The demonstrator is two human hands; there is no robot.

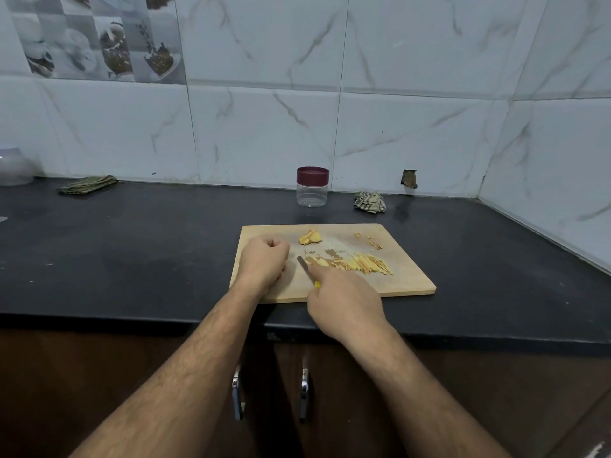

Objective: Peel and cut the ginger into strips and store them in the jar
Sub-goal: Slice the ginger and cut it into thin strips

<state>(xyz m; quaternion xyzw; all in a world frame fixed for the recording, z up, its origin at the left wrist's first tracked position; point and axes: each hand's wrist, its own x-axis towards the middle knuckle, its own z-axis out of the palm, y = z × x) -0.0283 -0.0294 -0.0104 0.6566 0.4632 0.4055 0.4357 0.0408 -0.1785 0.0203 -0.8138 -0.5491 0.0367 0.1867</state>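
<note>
Many ginger strips beside right grip

Single head-worn wide-angle view, looking forward and down over both forearms; worktop near, tiled wall close behind.

Dim, soft overhead light; wide-angle bending at edges, slight blur.

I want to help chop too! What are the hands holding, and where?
The right hand grips the knife by its yellow handle. The left hand is a fist holding nothing.
</note>
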